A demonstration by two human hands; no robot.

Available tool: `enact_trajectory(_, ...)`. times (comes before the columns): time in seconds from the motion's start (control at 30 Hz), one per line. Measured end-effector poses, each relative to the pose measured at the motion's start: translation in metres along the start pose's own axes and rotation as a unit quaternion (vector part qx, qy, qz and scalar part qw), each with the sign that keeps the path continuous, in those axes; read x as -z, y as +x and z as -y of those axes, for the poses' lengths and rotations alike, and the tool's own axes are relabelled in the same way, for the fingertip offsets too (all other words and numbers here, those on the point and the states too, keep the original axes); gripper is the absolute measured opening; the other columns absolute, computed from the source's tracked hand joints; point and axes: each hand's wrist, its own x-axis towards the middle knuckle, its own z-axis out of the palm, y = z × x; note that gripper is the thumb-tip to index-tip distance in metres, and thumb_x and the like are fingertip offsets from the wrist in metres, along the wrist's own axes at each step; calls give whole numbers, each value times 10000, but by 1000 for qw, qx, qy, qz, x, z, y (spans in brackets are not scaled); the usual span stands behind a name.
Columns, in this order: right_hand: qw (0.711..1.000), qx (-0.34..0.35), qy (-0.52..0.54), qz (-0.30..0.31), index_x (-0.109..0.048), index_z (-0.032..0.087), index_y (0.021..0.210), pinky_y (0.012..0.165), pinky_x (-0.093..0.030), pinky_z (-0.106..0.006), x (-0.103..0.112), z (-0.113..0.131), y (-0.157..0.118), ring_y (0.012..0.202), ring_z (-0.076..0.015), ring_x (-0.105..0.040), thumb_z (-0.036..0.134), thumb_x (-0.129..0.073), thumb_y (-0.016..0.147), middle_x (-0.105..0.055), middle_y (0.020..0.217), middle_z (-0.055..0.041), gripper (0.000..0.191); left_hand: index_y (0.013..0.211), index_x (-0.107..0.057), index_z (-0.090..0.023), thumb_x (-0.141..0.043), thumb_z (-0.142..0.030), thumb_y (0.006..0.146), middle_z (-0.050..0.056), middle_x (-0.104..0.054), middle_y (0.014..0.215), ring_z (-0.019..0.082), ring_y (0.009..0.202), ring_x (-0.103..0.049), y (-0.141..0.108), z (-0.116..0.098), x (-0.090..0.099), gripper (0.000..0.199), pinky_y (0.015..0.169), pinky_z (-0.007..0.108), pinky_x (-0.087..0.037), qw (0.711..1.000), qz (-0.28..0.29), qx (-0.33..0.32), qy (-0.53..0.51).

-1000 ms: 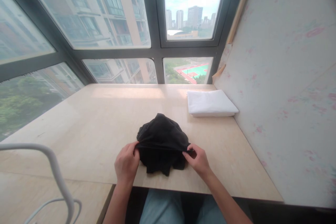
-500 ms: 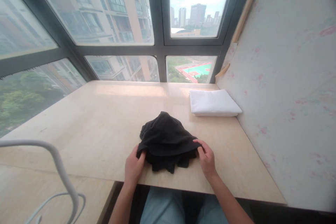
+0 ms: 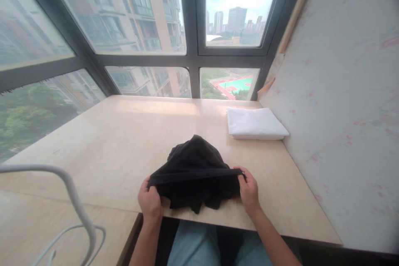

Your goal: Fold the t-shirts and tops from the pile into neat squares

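Note:
A black cloth garment (image 3: 198,158) lies bunched on the pale tabletop (image 3: 118,141), close to its front edge. Its near edge is pulled into a straight, taut band between my two hands. My left hand (image 3: 151,200) pinches the left end of that band, thumb on the near side. At the other end, my right hand (image 3: 248,189) grips the band's right corner with thumb and fingers. Loose folds hang below the band and rest on the table. What kind of garment it is cannot be made out.
A folded white cloth (image 3: 257,122) lies at the back right, beside the flower-patterned wall (image 3: 336,133). A thick grey-white tube or cable (image 3: 75,199) curves over the lower left. Dark-framed windows (image 3: 193,61) border the back and left of the table.
My left hand has moved left, stretching the garment's near edge from a slack curve into a taut line. My right hand has shifted only slightly and keeps its hold.

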Motion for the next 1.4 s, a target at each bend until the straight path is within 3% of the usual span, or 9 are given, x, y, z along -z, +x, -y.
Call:
enact_trajectory(0.13, 1000, 6, -7, 26, -713, 210, 994, 911, -520, -388, 3, 1, -3, 1019, -251, -651, 403, -545, 878, -726, 1035, -75, 281, 926, -579, -180, -443, -463, 808, -14, -610, 715, 153, 661, -590, 1, -5, -5, 336, 638, 305, -520, 997, -38, 48, -40)
enact_trajectory(0.27, 1000, -13, 16, 19, -720, 199, 992, 913, -529, -400, 4, -1, -1, 997, -254, -663, 432, -565, 864, -733, 1024, -78, 308, 747, -533, -190, -466, -541, 791, -29, -535, 605, 142, 583, -518, 2, -7, -6, 361, 545, 283, -459, 996, -27, 77, -22)
enact_trajectory(0.47, 988, -123, 73, 54, -737, 180, 974, 806, -562, -370, 19, 7, 30, 929, -260, -690, 361, -612, 763, -752, 982, -78, 305, 709, -652, -163, -556, -596, 754, 21, -638, 625, 187, 625, -587, 15, -24, 12, 446, 586, 304, -481, 978, 183, 95, 44)
enact_trajectory(0.57, 991, -121, 57, 20, -742, 166, 956, 722, -554, -334, 41, 28, 56, 867, -251, -688, 330, -630, 723, -754, 931, -80, 307, 671, -690, -175, -696, -507, 648, 9, -657, 621, 197, 654, -604, 26, -40, 25, 333, 619, 285, -474, 951, 290, 74, 79)
enact_trajectory(0.63, 995, -92, 37, -13, -741, 161, 957, 667, -535, -308, 58, 47, 70, 809, -235, -683, 333, -641, 714, -748, 878, -78, 314, 634, -691, -185, -747, -455, 598, -9, -645, 594, 182, 627, -581, 33, -49, 34, 278, 589, 257, -432, 939, 318, 49, 119)
enact_trajectory(0.77, 999, -4, -13, -38, -730, 169, 993, 701, -518, -316, 81, 72, 80, 805, -226, -676, 354, -669, 726, -743, 889, -86, 331, 653, -657, -208, -619, -566, 746, -34, -593, 555, 157, 582, -536, 41, -54, 47, 372, 565, 242, -381, 946, 220, -57, 232)
enact_trajectory(0.9, 995, 43, -83, -40, -720, 172, 990, 763, -514, -348, 80, 60, 73, 821, -222, -660, 362, -665, 740, -727, 914, -89, 318, 809, -670, -218, -536, -537, 810, -10, -674, 704, 182, 667, -598, 42, -41, 45, 346, 636, 262, -444, 958, 145, -93, 230)
enact_trajectory(1.2, 986, -20, -156, 60, -681, 223, 1128, 880, -499, -416, 80, -16, 46, 984, -269, -662, 347, -746, 635, -718, 1078, -81, 513, 925, -706, -200, -497, -610, 826, 43, -739, 910, 265, 925, -664, 22, -15, 41, 471, 806, 323, -503, 960, 173, -63, 212)
enact_trajectory(1.4, 964, -29, -262, 43, -698, 237, 768, 642, -460, -333, 95, -13, 36, 660, -216, -625, 339, -665, 689, -681, 691, -6, 134, 936, -705, -197, -610, -557, 766, 22, -724, 834, 243, 835, -657, 16, -3, 51, 409, 764, 310, -505, 966, 185, -33, 180)
